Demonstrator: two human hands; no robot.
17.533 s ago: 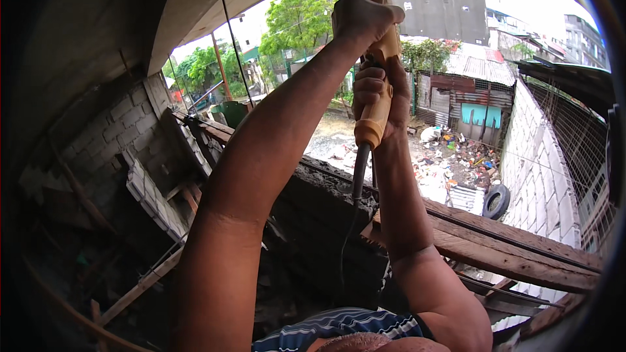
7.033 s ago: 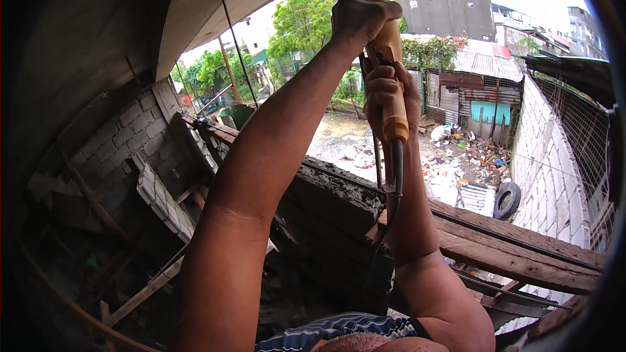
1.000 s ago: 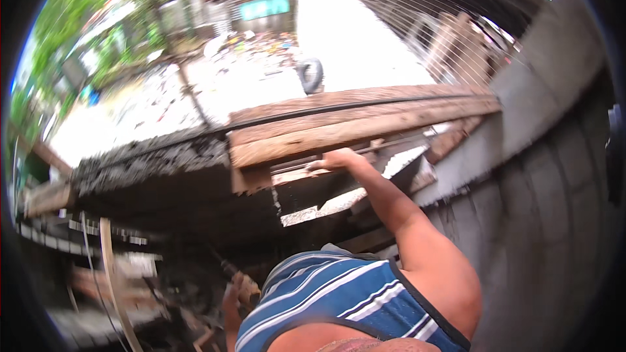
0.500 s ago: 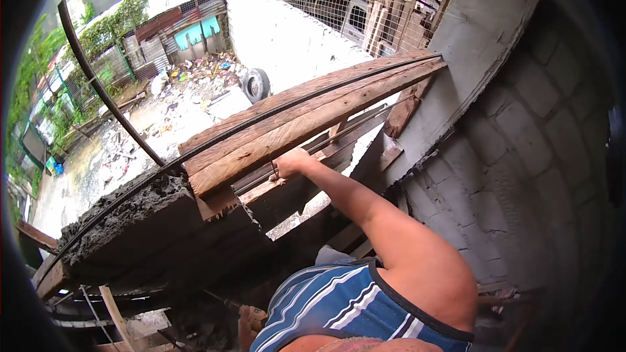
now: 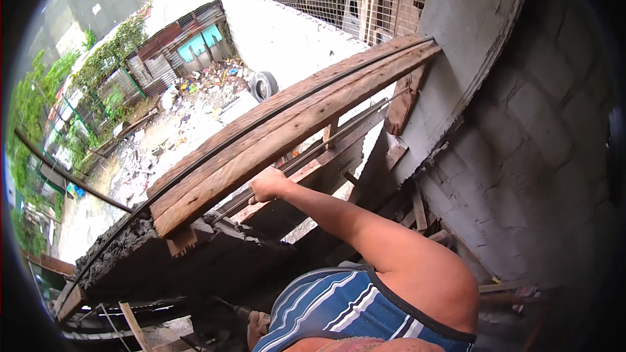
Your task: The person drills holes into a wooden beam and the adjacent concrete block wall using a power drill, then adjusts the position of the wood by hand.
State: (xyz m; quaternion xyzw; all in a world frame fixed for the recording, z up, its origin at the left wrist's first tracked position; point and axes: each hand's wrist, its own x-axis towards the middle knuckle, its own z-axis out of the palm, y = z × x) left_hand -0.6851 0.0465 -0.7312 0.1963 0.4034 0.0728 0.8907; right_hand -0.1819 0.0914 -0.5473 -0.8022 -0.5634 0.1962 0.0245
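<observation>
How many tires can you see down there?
1 tire: outside, beyond the wooden planks, near the foot of the white wall. More could be hidden.

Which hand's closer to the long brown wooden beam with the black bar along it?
Right. The right hand is just below the long brown wooden beam's near edge; contact unclear. The left hand is well below it, low beside the torso.

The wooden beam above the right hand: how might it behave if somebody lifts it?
The wooden beam probably feels heavy, being long and thick. Such thickness should also make it stiff. Its flat front face suggests it would hardly roll.
</observation>
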